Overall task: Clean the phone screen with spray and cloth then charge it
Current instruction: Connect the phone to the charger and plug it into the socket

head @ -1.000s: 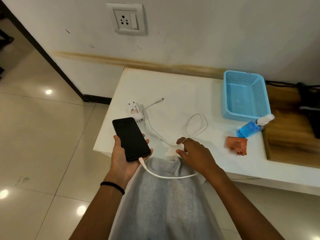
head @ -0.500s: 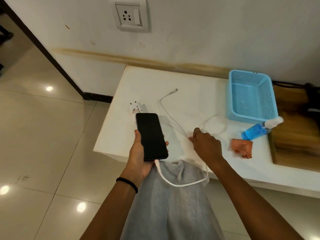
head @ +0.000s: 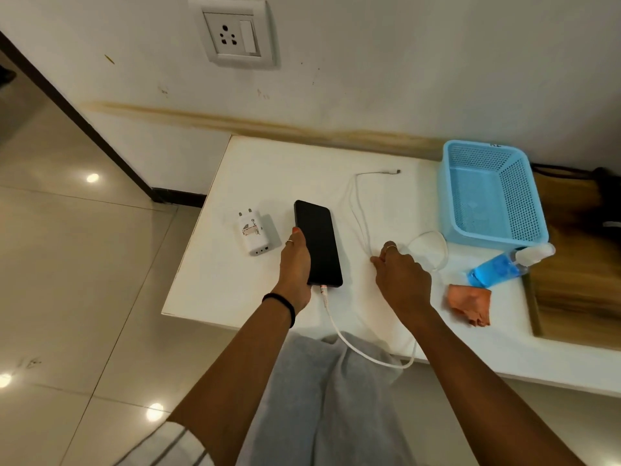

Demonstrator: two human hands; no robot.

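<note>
On the white table (head: pixel 235 284) lies the phone (head: pixel 319 245), screen dark, gripped along its edge by the left hand (head: pixel 295 264). White cable (head: pixel 361 351) plugged into its near end, pinched farther along by the right hand (head: pixel 401 280). Charger (head: pixel 253 233) left of it; spray bottle (head: pixel 504 267) and orange cloth (head: pixel 470 304) right.

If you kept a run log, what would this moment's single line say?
step: charging | left hand: holding phone on table, cable plugged in | right hand: pinching cable | adapter: unconnected | wall socket: empty
</note>
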